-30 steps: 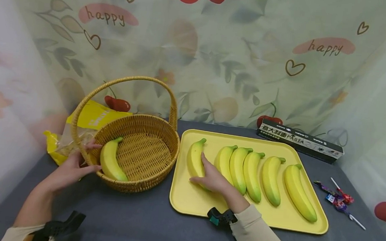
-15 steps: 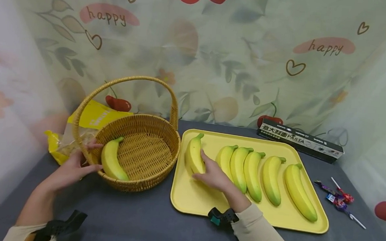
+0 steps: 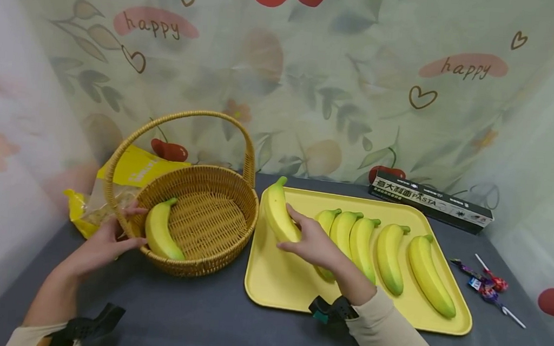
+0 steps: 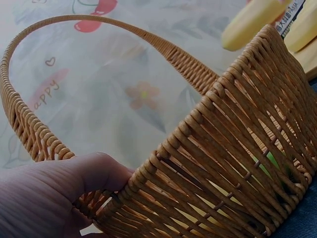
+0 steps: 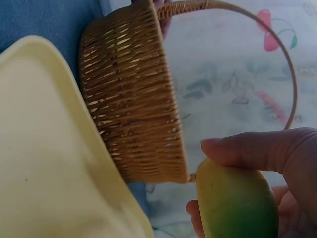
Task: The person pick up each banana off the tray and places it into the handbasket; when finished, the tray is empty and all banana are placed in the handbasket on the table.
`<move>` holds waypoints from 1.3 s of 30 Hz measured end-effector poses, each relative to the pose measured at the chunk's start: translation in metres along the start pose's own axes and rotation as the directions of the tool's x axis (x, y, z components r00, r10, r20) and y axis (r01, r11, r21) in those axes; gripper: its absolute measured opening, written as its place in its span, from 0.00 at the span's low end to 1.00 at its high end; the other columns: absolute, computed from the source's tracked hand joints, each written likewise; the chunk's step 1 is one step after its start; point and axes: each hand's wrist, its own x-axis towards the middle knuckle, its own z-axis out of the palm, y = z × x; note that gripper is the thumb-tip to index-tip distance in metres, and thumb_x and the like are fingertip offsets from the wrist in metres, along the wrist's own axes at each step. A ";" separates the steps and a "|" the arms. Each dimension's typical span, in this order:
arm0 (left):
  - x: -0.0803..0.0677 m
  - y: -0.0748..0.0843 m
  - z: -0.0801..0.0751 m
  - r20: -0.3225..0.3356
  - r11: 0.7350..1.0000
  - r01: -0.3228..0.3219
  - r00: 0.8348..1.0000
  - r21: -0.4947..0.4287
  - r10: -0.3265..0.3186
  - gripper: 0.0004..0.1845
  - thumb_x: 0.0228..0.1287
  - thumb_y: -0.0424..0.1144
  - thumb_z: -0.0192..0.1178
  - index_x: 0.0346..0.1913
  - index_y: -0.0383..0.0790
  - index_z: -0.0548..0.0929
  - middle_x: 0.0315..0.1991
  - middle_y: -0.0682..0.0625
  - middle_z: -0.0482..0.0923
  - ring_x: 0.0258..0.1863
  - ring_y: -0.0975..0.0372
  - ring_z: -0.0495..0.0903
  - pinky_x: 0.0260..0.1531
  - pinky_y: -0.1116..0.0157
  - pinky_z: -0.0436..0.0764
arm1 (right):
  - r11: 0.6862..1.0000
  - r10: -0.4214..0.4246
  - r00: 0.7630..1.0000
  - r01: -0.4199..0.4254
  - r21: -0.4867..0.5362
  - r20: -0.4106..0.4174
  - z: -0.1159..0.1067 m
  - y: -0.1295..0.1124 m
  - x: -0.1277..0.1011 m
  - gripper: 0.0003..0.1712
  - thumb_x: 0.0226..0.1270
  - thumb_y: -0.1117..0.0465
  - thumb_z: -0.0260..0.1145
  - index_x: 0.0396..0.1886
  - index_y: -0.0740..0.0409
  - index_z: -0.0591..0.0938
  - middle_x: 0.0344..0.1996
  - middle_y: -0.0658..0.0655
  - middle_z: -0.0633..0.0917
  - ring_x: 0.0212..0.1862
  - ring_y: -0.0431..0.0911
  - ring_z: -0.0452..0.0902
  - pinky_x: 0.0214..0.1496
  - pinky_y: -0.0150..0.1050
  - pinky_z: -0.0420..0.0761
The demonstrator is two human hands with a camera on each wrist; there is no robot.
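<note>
My right hand (image 3: 313, 242) grips a yellow banana (image 3: 280, 212), raised above the left end of the yellow tray (image 3: 272, 289). In the right wrist view the thumb and fingers clasp the banana (image 5: 235, 203), its greenish end toward the camera. Several more bananas (image 3: 389, 258) lie side by side on the tray; my right hand partly covers the nearest ones. At the left, my left hand (image 3: 105, 241) holds the rim of the wicker basket (image 3: 206, 262) beside the handle base, thumb over the edge in the left wrist view. One banana (image 3: 161, 229) lies inside the basket, against its left wall.
Behind the basket leans a yellow and clear bag (image 3: 143, 168). A black pasta box (image 3: 431, 202) lies beyond the tray's back right corner. Wrapped lollipops (image 3: 487, 290) are on the dark tablecloth to the right. A printed curtain (image 3: 312, 100) hangs close behind everything.
The banana in my right hand has risen off the tray and shifted slightly left, its stem end higher. My left hand and the basket stay in place.
</note>
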 end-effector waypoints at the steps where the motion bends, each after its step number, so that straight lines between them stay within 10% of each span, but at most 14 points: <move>1: 0.000 0.000 0.000 0.002 1.000 0.001 1.000 -0.001 -0.001 0.30 0.65 0.33 0.56 0.65 0.26 0.56 0.72 0.30 0.34 0.65 0.34 0.50 0.40 0.82 0.69 | 1.000 -0.008 1.000 0.008 0.006 0.011 -0.002 -0.002 -0.001 0.49 0.57 0.61 0.68 0.72 0.60 0.51 0.71 0.59 0.58 0.53 0.49 0.75 0.43 0.36 0.74; 5: 0.000 0.000 0.000 0.005 1.000 0.006 1.000 -0.001 -0.006 0.30 0.65 0.33 0.56 0.65 0.27 0.56 0.72 0.30 0.35 0.66 0.34 0.50 0.40 0.83 0.68 | 0.999 -0.042 0.997 0.041 0.010 0.066 -0.005 -0.014 -0.006 0.48 0.58 0.59 0.68 0.73 0.58 0.51 0.68 0.60 0.66 0.35 0.44 0.74 0.37 0.34 0.71; 11: 0.000 0.000 0.000 -0.001 1.000 0.008 1.000 0.008 -0.008 0.30 0.64 0.33 0.57 0.65 0.27 0.57 0.72 0.29 0.36 0.66 0.33 0.49 0.41 0.84 0.66 | 0.991 -0.125 0.979 0.129 -0.017 0.163 -0.002 -0.035 -0.006 0.47 0.58 0.60 0.68 0.72 0.59 0.53 0.29 0.55 0.74 0.23 0.41 0.64 0.29 0.31 0.67; 18: 0.000 -0.002 0.000 -0.006 1.000 -0.003 1.000 0.003 0.003 0.30 0.64 0.32 0.56 0.64 0.26 0.57 0.72 0.29 0.36 0.66 0.33 0.49 0.41 0.84 0.67 | 0.966 -0.212 0.943 0.243 -0.093 0.258 0.006 -0.055 0.018 0.44 0.59 0.58 0.68 0.70 0.63 0.57 0.25 0.52 0.72 0.23 0.40 0.63 0.29 0.30 0.65; 34: 0.001 0.000 0.000 -0.006 1.000 0.001 1.000 0.010 -0.001 0.30 0.64 0.33 0.57 0.64 0.26 0.57 0.72 0.28 0.35 0.66 0.31 0.49 0.40 0.83 0.67 | 0.984 -0.118 0.928 0.156 -0.081 0.354 0.046 -0.074 0.093 0.41 0.58 0.58 0.69 0.68 0.62 0.63 0.24 0.51 0.72 0.24 0.40 0.63 0.29 0.28 0.64; 39: 0.000 0.000 0.000 0.004 1.000 0.010 1.000 -0.009 -0.010 0.30 0.65 0.33 0.56 0.65 0.27 0.57 0.72 0.30 0.33 0.66 0.31 0.46 0.41 0.85 0.65 | 0.982 -0.102 0.914 0.156 -0.108 0.393 0.060 -0.081 0.112 0.24 0.57 0.59 0.69 0.53 0.63 0.78 0.20 0.50 0.68 0.23 0.40 0.62 0.29 0.28 0.63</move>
